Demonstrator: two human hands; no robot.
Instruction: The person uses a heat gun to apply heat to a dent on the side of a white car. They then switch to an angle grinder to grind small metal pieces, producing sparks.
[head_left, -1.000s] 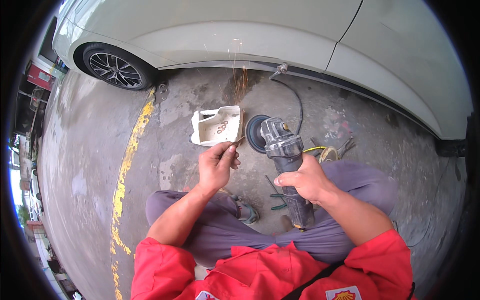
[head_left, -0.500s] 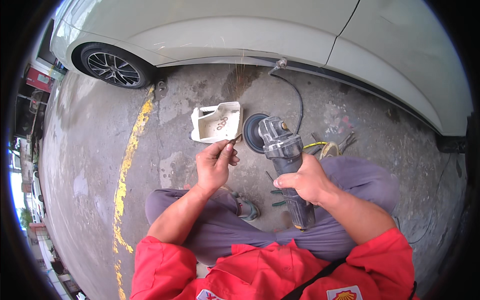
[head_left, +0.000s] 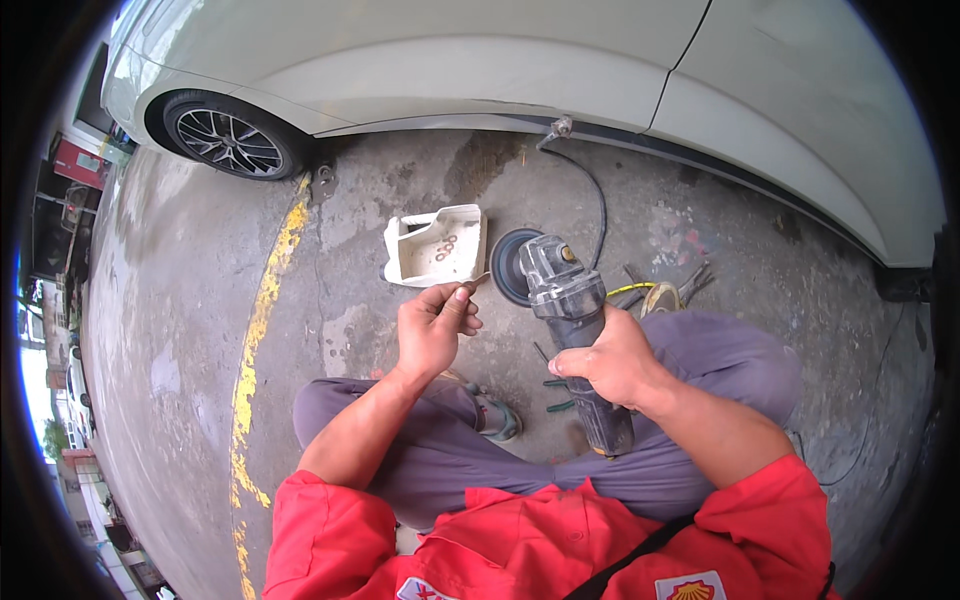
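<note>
My right hand (head_left: 612, 362) is wrapped round the body of a grey and black angle grinder (head_left: 565, 285). Its round dark disc (head_left: 507, 268) faces left. In the fingertips of my left hand (head_left: 432, 325) is a small thin metal piece (head_left: 482, 279), with its tip close to the disc's edge; whether the two touch I cannot tell. Just beyond that hand, a white plastic jug with one side cut away (head_left: 410, 262) lies on the concrete. Several small reddish-brown rings (head_left: 446, 248) rest inside it.
A pale car (head_left: 450, 70) with a dark wheel (head_left: 228, 137) stands across the far side. A black cable (head_left: 602, 205) curves over the floor behind the grinder. Green-handled tools (head_left: 559, 406) lie between my legs. A yellow painted line (head_left: 262, 300) runs along the left.
The stream of sparks flying toward the car has nearly gone, leaving one faint orange streak. The thin piece's tip now looks paler. Both hands stay almost in place.
</note>
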